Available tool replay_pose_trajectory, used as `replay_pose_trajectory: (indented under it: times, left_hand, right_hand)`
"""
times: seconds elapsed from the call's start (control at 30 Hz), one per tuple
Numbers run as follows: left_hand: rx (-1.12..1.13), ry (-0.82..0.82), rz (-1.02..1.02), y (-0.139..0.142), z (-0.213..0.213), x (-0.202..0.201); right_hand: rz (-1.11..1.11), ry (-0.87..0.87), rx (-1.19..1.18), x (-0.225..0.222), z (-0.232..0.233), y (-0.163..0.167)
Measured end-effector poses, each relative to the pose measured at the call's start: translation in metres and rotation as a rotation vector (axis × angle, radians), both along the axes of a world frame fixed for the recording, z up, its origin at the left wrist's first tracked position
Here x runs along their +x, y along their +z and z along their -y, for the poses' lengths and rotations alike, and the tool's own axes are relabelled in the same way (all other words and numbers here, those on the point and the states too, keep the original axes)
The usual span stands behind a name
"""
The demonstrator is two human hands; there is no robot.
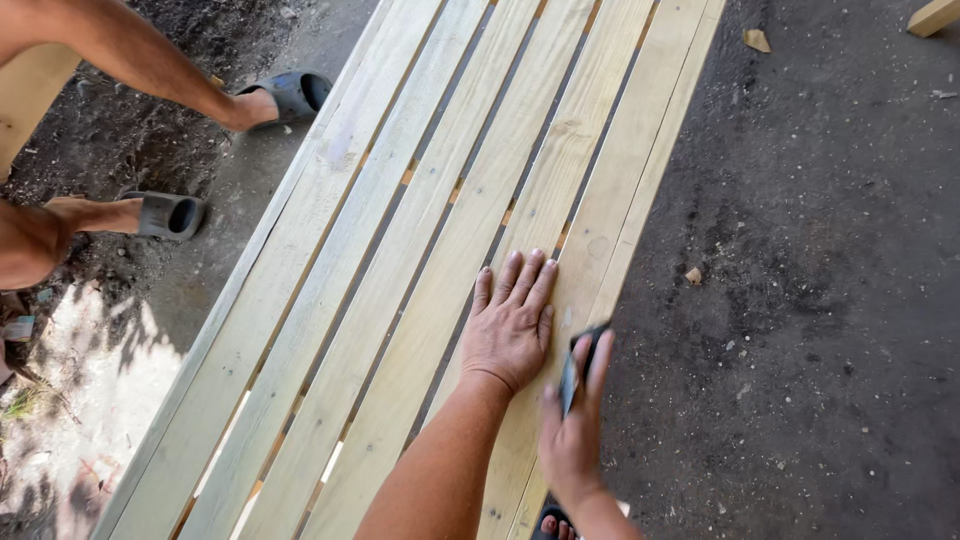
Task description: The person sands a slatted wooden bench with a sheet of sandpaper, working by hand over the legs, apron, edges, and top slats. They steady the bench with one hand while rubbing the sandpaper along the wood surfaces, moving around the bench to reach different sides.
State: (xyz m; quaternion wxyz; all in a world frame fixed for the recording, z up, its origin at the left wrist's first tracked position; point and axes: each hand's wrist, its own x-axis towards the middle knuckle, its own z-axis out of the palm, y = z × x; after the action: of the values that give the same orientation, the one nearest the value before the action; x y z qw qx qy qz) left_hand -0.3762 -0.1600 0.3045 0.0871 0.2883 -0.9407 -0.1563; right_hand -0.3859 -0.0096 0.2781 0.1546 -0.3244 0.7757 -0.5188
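My left hand (511, 322) lies flat, fingers spread, on a pale wooden slatted panel (400, 250), pressing on the second slat from the right edge. My right hand (572, 430) sits just to the right of it, at the panel's right edge slat, closed around a small dark tool or block (575, 365) held against the wood. What exactly the dark thing is cannot be made out. The slats run away from me toward the top of the view, with narrow gaps between them.
Another person's bare legs in grey slip-on sandals (172, 214) stand on dirt at the upper left, close to the panel's left edge. Dark rough ground (800, 300) with small wood chips lies to the right. A wood offcut (933, 15) lies at the top right.
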Motion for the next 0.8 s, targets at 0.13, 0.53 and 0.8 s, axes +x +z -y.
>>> replay_pose_trajectory:
  times: [0.13, 0.53, 0.8]
  left_hand:
    - [0.038, 0.001, -0.015, -0.002, -0.001, 0.000]
    - [0.033, 0.002, -0.025, -0.001, -0.002, 0.000]
    - [0.057, 0.004, 0.005, -0.006, -0.004, 0.001]
  right_hand:
    - [0.003, -0.019, -0.040, -0.010, 0.004, -0.014]
    - [0.479, -0.104, -0.160, 0.001, -0.008, -0.002]
    - [1.044, -0.383, -0.289, -0.088, 0.038, -0.023]
